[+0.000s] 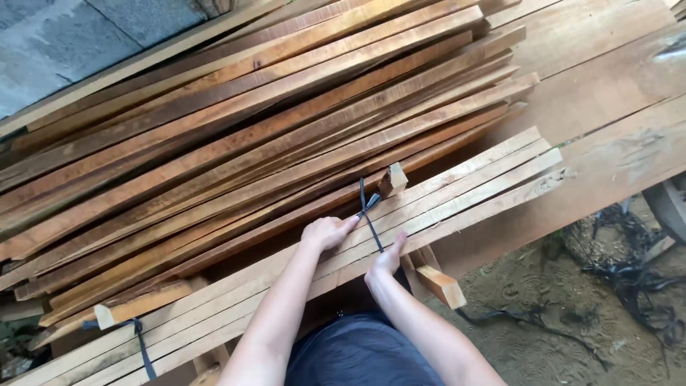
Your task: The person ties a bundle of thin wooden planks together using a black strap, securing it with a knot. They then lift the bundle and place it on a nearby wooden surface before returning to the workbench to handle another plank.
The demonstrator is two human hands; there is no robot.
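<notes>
A bundle of pale wooden slats (457,189) lies in front of me, running from lower left to upper right. A dark strap (369,211) wraps around it near the middle, knotted on top. My left hand (327,231) rests on the slats, fingers curled, with the fingertips touching the strap's knot. My right hand (386,261) grips the near edge of the bundle, thumb against the strap where it runs down the side. A second dark strap (142,347) binds the bundle at the lower left.
A large stack of reddish-brown planks (236,121) lies beyond the bundle. Wide boards (607,136) sit to the right. A short wooden block (437,281) sticks out beneath the bundle. Black straps (629,271) lie tangled on the dirt floor at right. A grey wall (64,43) stands top left.
</notes>
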